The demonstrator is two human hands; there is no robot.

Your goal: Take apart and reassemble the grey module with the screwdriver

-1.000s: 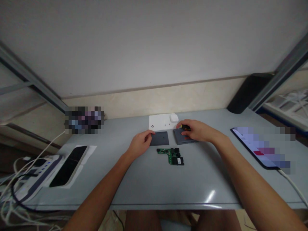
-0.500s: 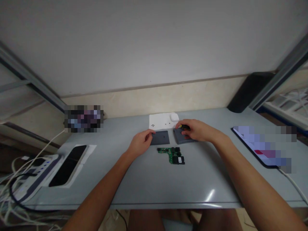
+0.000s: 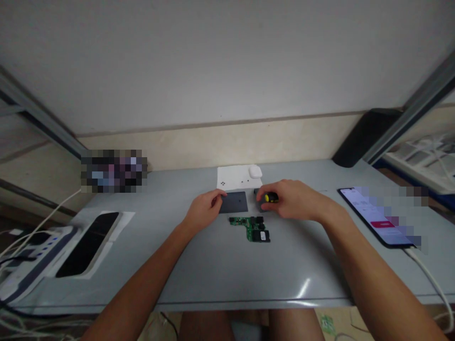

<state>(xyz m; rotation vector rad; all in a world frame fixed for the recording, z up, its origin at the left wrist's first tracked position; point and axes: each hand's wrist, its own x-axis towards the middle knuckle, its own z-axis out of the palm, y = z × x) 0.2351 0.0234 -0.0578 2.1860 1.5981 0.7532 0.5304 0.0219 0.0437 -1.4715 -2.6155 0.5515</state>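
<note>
My left hand [image 3: 205, 209] has its thumb and finger closed on the left edge of a flat dark grey panel [image 3: 233, 202] lying on the table. My right hand [image 3: 293, 200] is closed round a yellow and black tool [image 3: 271, 197], its end pointing left. Beneath that hand, mostly hidden, lies a second dark grey case part [image 3: 256, 193]. Nearer to me, a green circuit board [image 3: 250, 227] with black parts rests on the table between both hands. Behind the panel is a white sheet [image 3: 232, 177] with several small dark screws and a white rounded case [image 3: 255, 171].
At the left lie a black phone [image 3: 88, 244] on white paper and a power strip [image 3: 42, 260] with cables. A lit phone [image 3: 377, 218] with a white cable is at the right. A black cylinder [image 3: 366, 137] leans at the back right.
My right hand has lowered slightly and turned, and the tool in it now points its yellow end left. My left hand stays at the panel. The whole view has shifted a little.
</note>
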